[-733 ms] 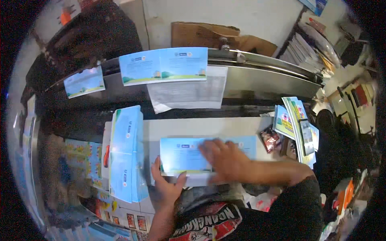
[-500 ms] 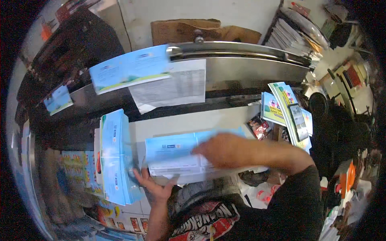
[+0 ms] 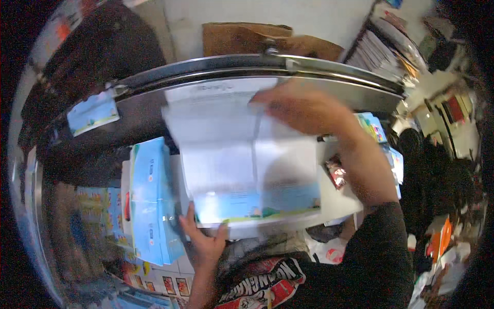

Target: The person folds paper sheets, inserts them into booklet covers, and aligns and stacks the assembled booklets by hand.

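Note:
My right hand (image 3: pixel 303 110) is raised near the metal rail (image 3: pixel 216 67) and grips the upper edge of a large white sheet with a blue and green band (image 3: pixel 247 170), lifted and blurred. My left hand (image 3: pixel 203 242) rests at the near left corner of the stack of printed sheets (image 3: pixel 267 219) on the white table (image 3: pixel 337 201), fingers pressing its edge. A tall pile of light blue sheets (image 3: pixel 149 201) lies just left of my left hand.
A small blue card (image 3: pixel 92 112) hangs on the dark rail at the left. More coloured printed sheets (image 3: pixel 378 136) lie at the right. A brown cardboard box (image 3: pixel 257 38) stands behind the rail. Shelves of papers (image 3: pixel 391 46) fill the far right.
My right hand has risen from the flat stack toward the rail, lifting the top sheet up and away. My left hand stays at the stack's near left corner.

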Action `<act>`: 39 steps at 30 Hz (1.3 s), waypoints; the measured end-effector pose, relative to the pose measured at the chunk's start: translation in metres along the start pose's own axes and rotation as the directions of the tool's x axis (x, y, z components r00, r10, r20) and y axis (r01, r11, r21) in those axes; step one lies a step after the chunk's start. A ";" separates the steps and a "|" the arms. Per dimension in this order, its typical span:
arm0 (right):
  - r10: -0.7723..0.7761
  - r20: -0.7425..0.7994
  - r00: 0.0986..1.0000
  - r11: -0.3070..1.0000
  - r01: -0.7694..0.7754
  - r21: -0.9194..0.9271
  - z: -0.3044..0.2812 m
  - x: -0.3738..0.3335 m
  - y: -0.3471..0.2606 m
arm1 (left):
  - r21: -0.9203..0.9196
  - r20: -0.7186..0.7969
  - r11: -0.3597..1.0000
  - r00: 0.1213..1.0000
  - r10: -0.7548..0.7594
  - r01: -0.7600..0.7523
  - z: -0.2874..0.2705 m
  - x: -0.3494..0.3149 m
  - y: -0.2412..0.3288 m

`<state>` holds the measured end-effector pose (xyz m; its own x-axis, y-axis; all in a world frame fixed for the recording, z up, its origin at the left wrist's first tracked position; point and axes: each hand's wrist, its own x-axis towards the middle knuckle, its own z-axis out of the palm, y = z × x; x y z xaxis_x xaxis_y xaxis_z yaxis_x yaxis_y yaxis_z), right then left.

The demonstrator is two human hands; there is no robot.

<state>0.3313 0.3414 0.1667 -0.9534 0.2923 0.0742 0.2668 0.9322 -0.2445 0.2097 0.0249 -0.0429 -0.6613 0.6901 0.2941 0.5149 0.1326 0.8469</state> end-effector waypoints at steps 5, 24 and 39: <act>-0.131 -0.802 0.583 0.933 -0.200 -0.299 -0.062 0.055 -0.058 | 0.164 0.105 0.985 0.992 -0.072 0.054 -0.006 0.008 0.012; 0.054 0.141 0.989 0.948 -0.006 -0.319 0.122 -0.113 -0.096 | 0.025 0.034 0.993 0.993 0.114 -0.115 0.005 0.001 -0.008; 0.134 0.190 0.973 0.991 -0.136 -0.002 0.049 -0.026 0.004 | 0.058 0.006 0.997 0.998 -0.059 0.059 0.008 0.004 0.013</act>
<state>0.3499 0.3274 0.1161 -0.9182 0.3690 -0.1442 0.3946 0.8841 -0.2504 0.2181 0.0352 -0.0342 -0.6872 0.6854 0.2407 0.5058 0.2137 0.8358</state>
